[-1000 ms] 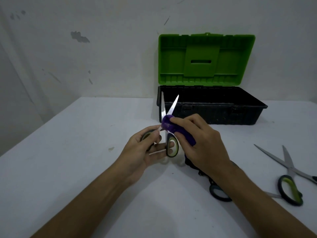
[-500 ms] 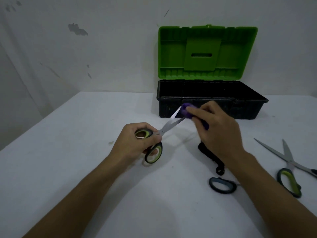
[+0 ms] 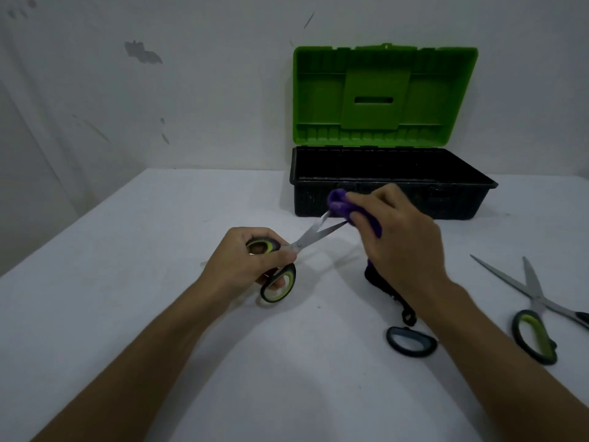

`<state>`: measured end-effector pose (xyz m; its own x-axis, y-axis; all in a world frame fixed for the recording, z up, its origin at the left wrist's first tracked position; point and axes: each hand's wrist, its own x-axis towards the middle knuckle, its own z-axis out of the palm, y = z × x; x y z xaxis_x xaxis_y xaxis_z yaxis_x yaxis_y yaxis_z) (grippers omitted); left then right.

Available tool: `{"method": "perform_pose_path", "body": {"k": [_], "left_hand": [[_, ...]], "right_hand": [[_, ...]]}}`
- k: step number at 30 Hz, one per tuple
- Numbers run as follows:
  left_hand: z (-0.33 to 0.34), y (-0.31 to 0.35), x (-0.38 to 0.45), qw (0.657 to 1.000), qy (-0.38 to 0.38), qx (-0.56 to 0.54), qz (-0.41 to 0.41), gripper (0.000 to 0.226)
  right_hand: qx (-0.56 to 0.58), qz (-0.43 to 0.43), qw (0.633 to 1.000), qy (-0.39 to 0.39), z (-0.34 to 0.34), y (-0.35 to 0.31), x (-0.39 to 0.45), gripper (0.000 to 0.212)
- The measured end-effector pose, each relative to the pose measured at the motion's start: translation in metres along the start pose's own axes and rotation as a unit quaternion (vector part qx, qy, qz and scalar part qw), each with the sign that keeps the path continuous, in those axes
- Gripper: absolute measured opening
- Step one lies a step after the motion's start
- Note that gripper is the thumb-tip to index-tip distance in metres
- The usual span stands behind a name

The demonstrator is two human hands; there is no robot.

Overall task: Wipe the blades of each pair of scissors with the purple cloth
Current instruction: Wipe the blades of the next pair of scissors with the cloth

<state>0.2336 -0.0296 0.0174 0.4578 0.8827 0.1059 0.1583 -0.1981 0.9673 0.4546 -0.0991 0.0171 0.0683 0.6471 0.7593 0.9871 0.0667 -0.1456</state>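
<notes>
The left hand [image 3: 245, 263] gripped the held scissors [image 3: 288, 260] by their looped handles, soft-looking black rings lined in yellow-green, thumb through the upper loop and fingers curled round the lower one. The two thin steel blades stood slightly apart in a narrow V, pointing up and away toward the toolbox [image 3: 389, 183]. The right hand [image 3: 401, 244] pinched the cloth [image 3: 342, 205], a crumpled purple wad, round the tips of those blades, its fingers curled tight on the fabric; a strip of purple also showed under the palm. Both hands hovered over the middle of the worktop [image 3: 159, 282], a smooth, matte white surface. The toolbox sat at the far edge against the wall, a ribbed black plastic tub with its bright green moulded lid standing upright. Near the right edge lay a second pair [image 3: 535, 301], long blades open in an X, black and green handle toward the near side. Under the right wrist lay a dark object with a grey-blue oval loop [image 3: 411, 341], partly hidden by the arm, so its shape could not be told. The left half and near side of the worktop lay bare, giving open room around the left arm.
</notes>
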Motion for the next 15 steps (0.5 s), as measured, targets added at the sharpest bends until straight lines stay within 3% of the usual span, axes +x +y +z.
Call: {"method": "perform_pose_path", "body": {"k": [3,8,11,15], "left_hand": [[0.003,-0.001,0.000,1.000,-0.005,-0.014,-0.023,0.017],[-0.001,0.002,-0.002,1.000,0.003,-0.002,0.028,0.009],[-0.005,0.005,-0.004,0.998,-0.002,0.018,0.064,0.008],[-0.007,0.003,-0.001,0.999,-0.005,0.015,0.038,0.011]], "right_hand": [[0.015,0.002,1.000,0.019,-0.006,0.000,-0.001,0.034],[0.092,-0.091,0.989,-0.075,-0.005,-0.032,-0.011,0.036],[0.087,-0.066,0.994,-0.024,-0.007,-0.022,-0.007,0.031],[0.029,0.028,0.999,0.032,-0.008,0.002,0.000,0.027]]}}
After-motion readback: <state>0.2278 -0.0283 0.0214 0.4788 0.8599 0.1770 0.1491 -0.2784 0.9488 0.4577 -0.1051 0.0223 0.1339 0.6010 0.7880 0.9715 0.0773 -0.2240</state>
